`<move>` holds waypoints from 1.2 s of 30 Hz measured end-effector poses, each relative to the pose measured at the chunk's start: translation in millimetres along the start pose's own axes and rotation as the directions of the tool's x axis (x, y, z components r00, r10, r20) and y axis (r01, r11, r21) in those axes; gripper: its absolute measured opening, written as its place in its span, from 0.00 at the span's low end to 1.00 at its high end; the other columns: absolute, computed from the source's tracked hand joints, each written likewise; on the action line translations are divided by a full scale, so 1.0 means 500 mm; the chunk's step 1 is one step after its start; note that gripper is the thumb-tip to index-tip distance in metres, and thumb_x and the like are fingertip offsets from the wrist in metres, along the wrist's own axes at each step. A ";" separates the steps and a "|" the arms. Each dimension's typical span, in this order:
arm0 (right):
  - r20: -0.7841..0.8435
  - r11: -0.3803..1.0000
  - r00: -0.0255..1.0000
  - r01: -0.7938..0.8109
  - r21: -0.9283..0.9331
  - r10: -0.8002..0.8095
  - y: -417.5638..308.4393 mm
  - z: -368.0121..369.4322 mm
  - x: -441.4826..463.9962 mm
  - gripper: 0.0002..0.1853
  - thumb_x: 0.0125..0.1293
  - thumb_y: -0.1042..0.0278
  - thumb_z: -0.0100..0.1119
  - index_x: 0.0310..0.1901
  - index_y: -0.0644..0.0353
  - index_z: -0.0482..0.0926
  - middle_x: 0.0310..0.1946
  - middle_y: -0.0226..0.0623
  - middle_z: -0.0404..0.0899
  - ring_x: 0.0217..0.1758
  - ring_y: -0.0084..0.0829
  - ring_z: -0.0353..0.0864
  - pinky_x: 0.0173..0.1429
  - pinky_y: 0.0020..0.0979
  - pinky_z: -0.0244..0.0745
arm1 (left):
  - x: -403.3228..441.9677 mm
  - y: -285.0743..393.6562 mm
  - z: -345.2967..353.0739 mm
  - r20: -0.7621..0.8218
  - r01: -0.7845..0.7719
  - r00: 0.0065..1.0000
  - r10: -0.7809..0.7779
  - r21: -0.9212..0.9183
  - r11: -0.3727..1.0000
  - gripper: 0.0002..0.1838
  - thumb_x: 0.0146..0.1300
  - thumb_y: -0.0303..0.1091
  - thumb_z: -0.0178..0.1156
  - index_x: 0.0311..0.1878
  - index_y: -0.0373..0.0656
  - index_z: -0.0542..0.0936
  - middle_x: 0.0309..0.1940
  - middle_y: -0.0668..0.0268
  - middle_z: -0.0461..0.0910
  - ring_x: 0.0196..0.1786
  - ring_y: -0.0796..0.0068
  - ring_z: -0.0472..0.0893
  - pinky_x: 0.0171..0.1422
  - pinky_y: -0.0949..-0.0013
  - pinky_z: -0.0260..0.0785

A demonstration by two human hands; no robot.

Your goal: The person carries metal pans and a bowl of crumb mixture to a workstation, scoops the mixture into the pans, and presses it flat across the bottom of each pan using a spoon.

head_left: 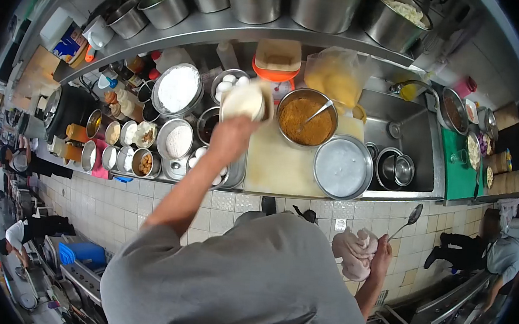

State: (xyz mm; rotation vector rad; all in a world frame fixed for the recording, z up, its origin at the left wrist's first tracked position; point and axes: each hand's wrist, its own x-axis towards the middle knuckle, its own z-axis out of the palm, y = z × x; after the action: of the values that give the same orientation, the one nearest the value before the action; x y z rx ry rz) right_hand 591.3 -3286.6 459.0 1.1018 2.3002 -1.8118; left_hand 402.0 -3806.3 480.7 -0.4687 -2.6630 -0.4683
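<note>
My left hand (234,140) is closed on the near edge of a pale tub (243,101), blurred by motion, above the counter beside a bowl of eggs (231,82). Held low at my right side, my right hand (381,257) grips a metal spoon (414,214) and a crumpled, pale pinkish bundle (355,252) that looks like a cloth. A steel bowl of orange-brown crumbs (305,122) with a spoon in it stands on the cutting board (262,168). In front of it lies a round metal pan (343,167).
A sink (423,138) holding nested bowls (394,169) is at the right. Bowls of white powder (178,88) and several small containers crowd the left counter. A shelf (263,31) carries steel pots overhead. Other people (505,257) stand at both sides.
</note>
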 end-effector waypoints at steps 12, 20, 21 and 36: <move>0.306 0.984 0.946 0.145 -0.100 -0.109 -0.131 0.089 0.010 0.25 0.85 0.45 0.53 0.35 0.59 0.78 0.30 0.25 0.75 0.35 0.20 0.69 0.41 0.30 0.69 | -0.139 0.020 0.181 0.108 0.115 0.988 -0.109 -0.049 0.992 0.15 0.65 0.30 0.60 0.51 0.49 0.90 0.57 0.61 0.87 0.64 0.60 0.82 0.75 0.45 0.65; 0.375 0.946 0.900 0.293 -0.139 -0.223 -0.152 0.148 0.045 0.23 0.87 0.52 0.49 0.39 0.62 0.79 0.32 0.27 0.76 0.39 0.21 0.70 0.44 0.30 0.70 | -0.139 0.190 0.119 0.340 0.361 0.925 -0.170 -0.642 0.677 0.19 0.66 0.35 0.73 0.59 0.43 0.87 0.65 0.56 0.82 0.67 0.54 0.78 0.74 0.55 0.71; 0.389 0.942 0.876 0.331 -0.054 -0.285 -0.165 0.170 0.055 0.22 0.87 0.54 0.48 0.40 0.64 0.81 0.33 0.28 0.77 0.39 0.23 0.71 0.44 0.31 0.71 | -0.132 0.232 0.110 0.521 0.527 0.844 -0.130 -0.758 0.383 0.23 0.69 0.39 0.73 0.64 0.43 0.83 0.65 0.58 0.81 0.68 0.58 0.78 0.75 0.57 0.70; 0.897 0.420 0.294 0.897 -0.140 -0.329 -0.192 0.271 0.105 0.17 0.78 0.62 0.51 0.47 0.71 0.80 0.50 0.59 0.82 0.58 0.59 0.81 0.66 0.51 0.75 | -0.134 0.561 0.205 0.695 0.306 0.686 -0.216 -0.544 -0.781 0.32 0.80 0.41 0.60 0.80 0.40 0.65 0.73 0.56 0.75 0.74 0.59 0.77 0.80 0.52 0.69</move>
State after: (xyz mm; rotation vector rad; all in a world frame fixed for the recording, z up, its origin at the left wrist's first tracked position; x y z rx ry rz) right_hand 447.5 -3383.7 473.7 -0.8350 2.4661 -0.9142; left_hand 535.3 -3534.9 433.7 0.5210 -0.8537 -3.3357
